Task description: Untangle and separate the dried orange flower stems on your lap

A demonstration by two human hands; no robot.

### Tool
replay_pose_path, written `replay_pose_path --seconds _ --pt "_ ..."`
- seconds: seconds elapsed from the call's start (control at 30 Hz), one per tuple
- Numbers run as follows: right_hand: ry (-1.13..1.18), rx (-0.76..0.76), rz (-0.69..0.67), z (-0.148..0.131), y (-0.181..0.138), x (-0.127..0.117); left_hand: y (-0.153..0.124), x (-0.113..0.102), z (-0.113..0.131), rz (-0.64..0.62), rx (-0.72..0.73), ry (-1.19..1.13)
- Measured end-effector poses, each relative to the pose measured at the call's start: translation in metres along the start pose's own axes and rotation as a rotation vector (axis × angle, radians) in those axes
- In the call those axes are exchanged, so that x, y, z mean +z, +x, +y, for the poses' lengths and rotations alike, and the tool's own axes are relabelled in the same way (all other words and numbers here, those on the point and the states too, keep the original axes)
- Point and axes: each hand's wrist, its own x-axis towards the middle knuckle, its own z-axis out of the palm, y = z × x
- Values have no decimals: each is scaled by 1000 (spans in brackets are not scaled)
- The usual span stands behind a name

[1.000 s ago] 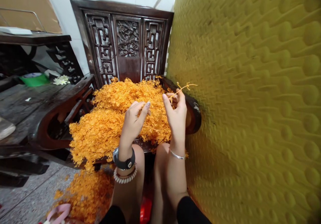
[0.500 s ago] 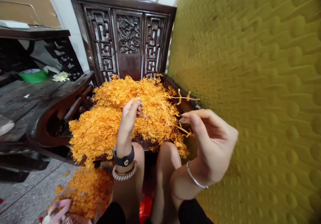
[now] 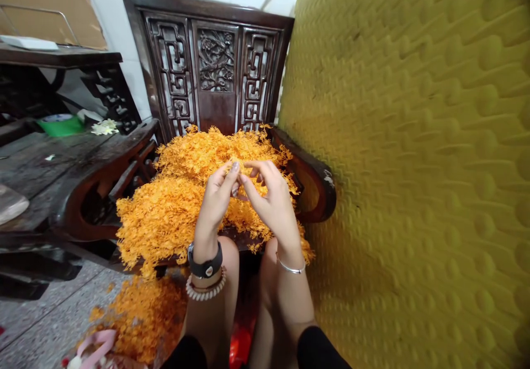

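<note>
A big heap of orange sprigs (image 3: 178, 203) covers the seat of a dark carved wooden chair (image 3: 215, 65). My left hand (image 3: 217, 198), with a black watch and a bead bracelet on the wrist, hovers over the heap with its fingertips pinched together on a small bit of the orange stuff. My right hand (image 3: 269, 198), with a thin silver bangle, meets it fingertip to fingertip, its fingers curled and pinching at the same spot. What exactly sits between the fingertips is too small to make out.
A tall yellow dimpled foam sheet (image 3: 414, 165) stands close on the right. More orange sprigs (image 3: 141, 314) lie on the grey floor by my knees. A dark wooden table (image 3: 37, 159) with a green dish (image 3: 60, 125) stands at the left.
My right hand had swung out to the right with a long sprig; it is back at the heap without that sprig and meets the left hand's fingertips. The left hand stayed over the heap.
</note>
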Motion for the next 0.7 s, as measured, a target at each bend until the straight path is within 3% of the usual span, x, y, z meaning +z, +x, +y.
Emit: replay_pose_path --seconds 0.17,0.3,0.47,0.6,0.7 --pt "53 33 16 4 0 6 -2 -6 0 34 117 204" --pt "274 26 -46 5 1 8 -3 -12 1 111 134 139" --pt "363 27 -71 2 1 9 -6 -16 8 50 241 335" --pt "390 69 -123 -4 -1 11 -7 -16 7 290 479 626" --pt "453 70 -172 -12 -3 11 -6 -10 1 426 532 493"
